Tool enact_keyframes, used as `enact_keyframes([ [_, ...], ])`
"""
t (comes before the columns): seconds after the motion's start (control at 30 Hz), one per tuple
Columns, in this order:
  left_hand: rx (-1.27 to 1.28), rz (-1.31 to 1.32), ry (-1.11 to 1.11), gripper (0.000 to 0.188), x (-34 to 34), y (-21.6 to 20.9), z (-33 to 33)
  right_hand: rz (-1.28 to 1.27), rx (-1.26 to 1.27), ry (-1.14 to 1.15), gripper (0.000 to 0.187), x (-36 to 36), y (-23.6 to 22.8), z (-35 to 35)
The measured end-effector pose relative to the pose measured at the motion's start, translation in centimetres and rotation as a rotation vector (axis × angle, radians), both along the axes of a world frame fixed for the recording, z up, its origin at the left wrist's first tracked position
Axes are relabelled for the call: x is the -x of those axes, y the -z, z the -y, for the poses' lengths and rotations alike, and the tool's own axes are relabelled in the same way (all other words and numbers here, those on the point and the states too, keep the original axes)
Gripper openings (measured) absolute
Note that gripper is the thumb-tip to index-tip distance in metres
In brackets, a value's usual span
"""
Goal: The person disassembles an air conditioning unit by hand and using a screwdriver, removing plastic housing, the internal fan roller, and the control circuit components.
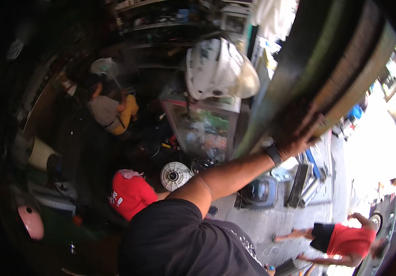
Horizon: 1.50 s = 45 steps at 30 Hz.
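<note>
My left arm, in a black sleeve with a dark watch (272, 152) on the wrist, stretches forward and to the right. At its end my left hand (301, 131) lies with fingers extended against a tall, broad, greenish-brown pillar-like surface (327, 69). The fingers are somewhat blurred, and nothing shows in their grasp. My right hand cannot be made out in the picture. Left of the pillar, a large white plastic tub-shaped part (216, 69) rests on a glass-fronted cabinet (202, 131).
Beside my arm, a person in a red shirt (131, 193) is near a round white ribbed part (176, 176). Another person (110, 110) sits farther left. A grey-blue casing (260, 191) and metal pieces (306, 186) lie on the right-hand pavement, where a third person (345, 239) stands.
</note>
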<state>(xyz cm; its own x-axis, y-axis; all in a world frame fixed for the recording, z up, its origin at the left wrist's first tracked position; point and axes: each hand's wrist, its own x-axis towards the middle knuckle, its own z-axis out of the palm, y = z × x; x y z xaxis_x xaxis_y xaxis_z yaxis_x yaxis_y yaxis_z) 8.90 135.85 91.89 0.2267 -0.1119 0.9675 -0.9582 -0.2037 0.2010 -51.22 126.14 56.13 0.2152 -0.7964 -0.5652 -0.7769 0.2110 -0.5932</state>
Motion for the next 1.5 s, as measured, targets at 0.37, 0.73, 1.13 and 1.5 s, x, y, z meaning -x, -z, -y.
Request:
enact_keyframes([
  [0.37, 0.054, 0.109, -0.398, 0.119, 0.9, -1.3, 3.0, 0.027, -0.280, 0.322, 0.027, 9.3, 3.9, 1.1],
  [0.73, -0.010, 0.249, -0.584, 0.100, -0.6, -0.5, 2.5, 0.006, -0.296, 0.246, 0.028, 13.1, 4.6, 3.5],
  [1.13, -0.035, 0.180, -0.589, 0.080, 0.2, -0.8, 2.7, 0.042, -0.237, 0.212, 0.027, 9.8, 3.3, 6.6],
  [1.5, -0.042, 0.142, -0.639, 0.081, 0.9, -0.6, 2.9, 0.025, -0.264, 0.267, 0.030, 14.9, 4.4, 6.9],
])
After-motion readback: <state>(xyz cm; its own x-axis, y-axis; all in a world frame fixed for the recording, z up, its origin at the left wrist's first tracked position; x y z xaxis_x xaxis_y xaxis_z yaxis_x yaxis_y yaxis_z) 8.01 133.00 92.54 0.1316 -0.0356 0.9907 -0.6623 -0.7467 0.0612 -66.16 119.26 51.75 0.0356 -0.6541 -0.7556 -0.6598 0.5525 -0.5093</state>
